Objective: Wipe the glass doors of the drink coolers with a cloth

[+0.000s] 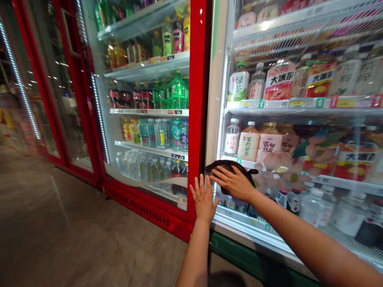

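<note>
My right hand point(235, 183) presses a dark cloth point(223, 166) flat against the glass door point(299, 131) of a white-framed drinks fridge, near the door's lower left corner. The fingers lie spread over the cloth. My left hand point(203, 199) rests open, fingers apart, on the red frame point(200, 99) of the neighbouring fridge, just left of the cloth. Behind the glass stand bottled teas point(248, 141) on shelves.
The red fridge to the left holds shelves of green bottles point(176, 89) and water bottles point(143, 167). Another red-framed glass door point(60, 91) stands further left. Tiled floor point(74, 231) spreads out below. A green base point(239, 259) runs under the white fridge.
</note>
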The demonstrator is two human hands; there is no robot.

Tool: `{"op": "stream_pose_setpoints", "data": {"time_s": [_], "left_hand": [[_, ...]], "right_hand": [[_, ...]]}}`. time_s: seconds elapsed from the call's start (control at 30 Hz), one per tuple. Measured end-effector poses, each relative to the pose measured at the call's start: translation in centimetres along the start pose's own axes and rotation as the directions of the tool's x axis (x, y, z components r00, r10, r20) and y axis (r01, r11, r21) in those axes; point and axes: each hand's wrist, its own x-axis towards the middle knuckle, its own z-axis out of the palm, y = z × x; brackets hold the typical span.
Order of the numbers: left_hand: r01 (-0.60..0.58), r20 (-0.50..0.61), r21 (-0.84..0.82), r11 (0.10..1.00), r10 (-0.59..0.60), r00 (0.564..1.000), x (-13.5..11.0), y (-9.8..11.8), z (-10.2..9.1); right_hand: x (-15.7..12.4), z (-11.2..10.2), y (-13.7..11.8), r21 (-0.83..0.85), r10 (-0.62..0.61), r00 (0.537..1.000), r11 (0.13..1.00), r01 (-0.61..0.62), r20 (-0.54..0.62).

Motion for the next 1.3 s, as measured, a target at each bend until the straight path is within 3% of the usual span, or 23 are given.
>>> {"op": "stream_pose_setpoints", "data": {"time_s": [0.17,0.27,0.47,0.57,0.73,0.8,0.93,1.0,1.1,1.2,1.3], "left_hand": [[0.054,0.003,0.017,0.998,-0.054,0.999,0.1,-0.4,0.1],[0.066,0.015,0.017,0.998,-0.066,0.998,-0.2,-0.7,0.2],[0.073,0.046,0.049,0.996,-0.076,0.996,-2.2,-1.8,0.8],[0.072,0.076,0.064,0.995,-0.077,0.994,-3.1,-2.4,0.9],[0.037,0.086,0.061,0.997,-0.042,0.995,-4.2,-3.1,0.8],[0.036,0.093,0.062,0.997,-0.042,0.995,-4.7,-3.4,0.8],[0.044,0.116,0.075,0.996,-0.053,0.992,-5.7,-4.0,1.0],[0.035,0.118,0.081,0.996,-0.045,0.992,-5.9,-4.1,1.0],[0.014,0.102,0.077,0.997,-0.022,0.995,-5.6,-3.9,0.6],[-0.001,0.083,0.056,0.998,-0.004,0.997,-5.1,-3.6,0.3],[-0.009,0.081,0.024,1.000,0.007,0.997,-5.1,-3.4,0.6]], "right_hand": [[4.4,-2.1,2.8,-0.016,0.216,0.975,0.976,-0.217,-0.055],[5.3,-1.5,2.2,-0.001,0.239,0.969,0.971,-0.239,-0.060],[0.3,3.7,-3.6,0.069,0.032,0.999,0.997,-0.033,0.027],[-0.4,4.2,-4.0,0.095,-0.054,0.998,0.994,0.050,0.039],[1.0,2.4,-2.2,0.060,0.189,0.981,0.981,-0.186,-0.040],[0.4,2.9,-3.0,0.066,0.201,0.978,0.978,-0.198,-0.049],[-2.1,5.6,-6.0,0.129,-0.036,0.999,0.991,0.035,0.001],[-2.4,6.0,-6.2,0.158,-0.116,0.993,0.981,0.114,0.003],[-1.2,4.6,-4.4,0.126,0.054,0.998,0.991,-0.051,-0.015],[-1.3,3.2,-3.6,0.059,0.270,0.961,0.962,-0.266,-0.058],[-4.3,3.9,-5.5,0.040,0.192,0.980,0.981,-0.190,-0.054]]}}
